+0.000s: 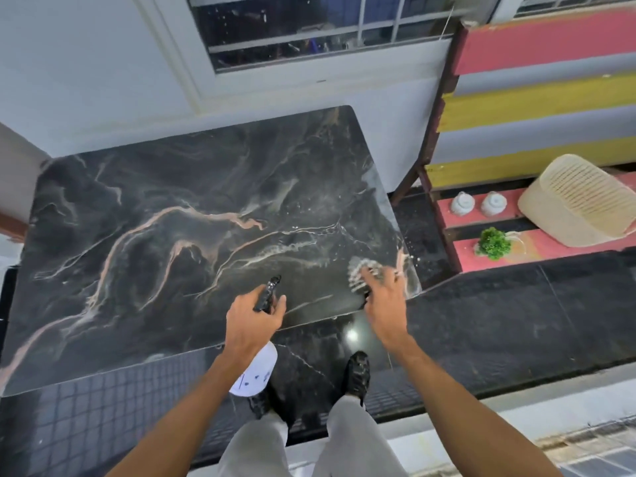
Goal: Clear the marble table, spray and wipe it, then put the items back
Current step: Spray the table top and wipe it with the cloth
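The black marble table (172, 201) with pink and white veins has nothing standing on it. Water droplets speckle its right side. My left hand (251, 318) hangs over the front edge and grips a spray bottle (256, 373) by its black trigger head, with the white body below my wrist. My right hand (385, 301) presses down at the front right corner with fingers spread on a pale, motion-blurred cloth (356, 273). A dark part of the cloth shows under the thumb.
To the right stands a red and yellow shelf unit (537, 111). On it are two white jars (463, 203), a small green plant (494, 242) and a beige basket (578, 201). A white wall and window (309, 29) lie behind the table. The floor is glossy black.
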